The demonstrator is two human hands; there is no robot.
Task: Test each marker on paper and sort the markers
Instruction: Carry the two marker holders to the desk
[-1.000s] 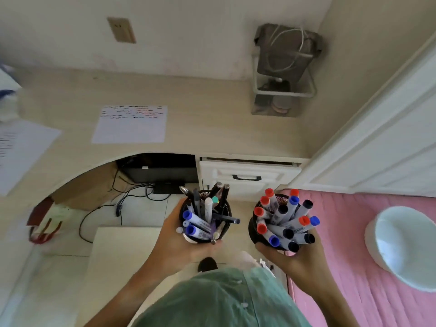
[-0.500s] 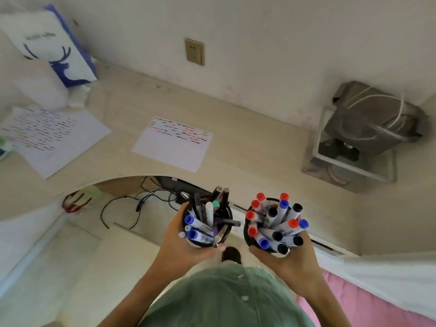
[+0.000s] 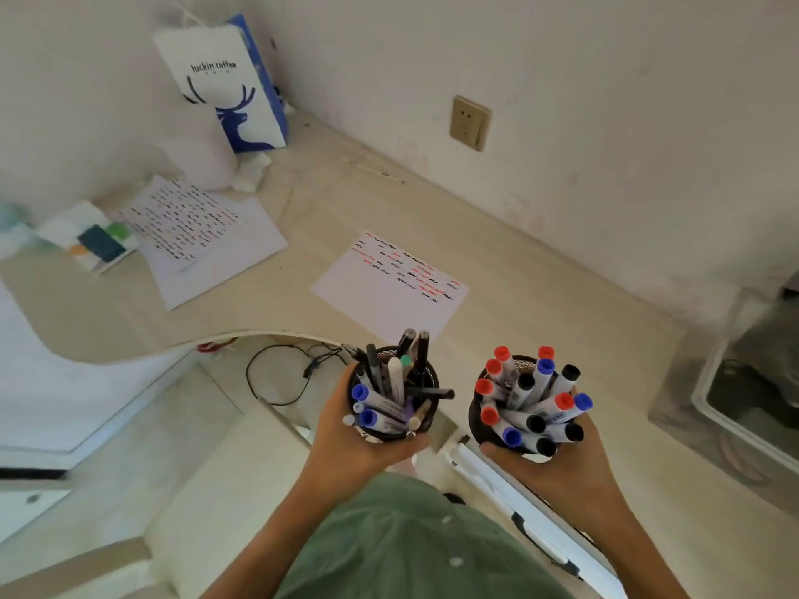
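Note:
My left hand (image 3: 346,447) grips a black mesh cup (image 3: 426,384) stuffed with several pens and blue-capped markers. A second black mesh cup (image 3: 477,419), full of several red-, blue- and black-capped markers, is held in my right hand (image 3: 566,464). I hold both cups side by side above the desk's front edge. A white sheet (image 3: 380,302) with red, black and blue test squiggles lies on the desk just beyond the cups. Another scribbled sheet (image 3: 203,239) lies further left.
A white and blue paper bag (image 3: 225,84) stands in the desk's back corner. A small booklet (image 3: 93,242) lies at the left. A wall socket (image 3: 469,123) is on the far wall. A grey bin (image 3: 743,408) sits at the right. Cables (image 3: 281,373) trail on the floor under the desk.
The view has swung left and the desk has come closer under the cups. Both hands still hold their cups side by side.

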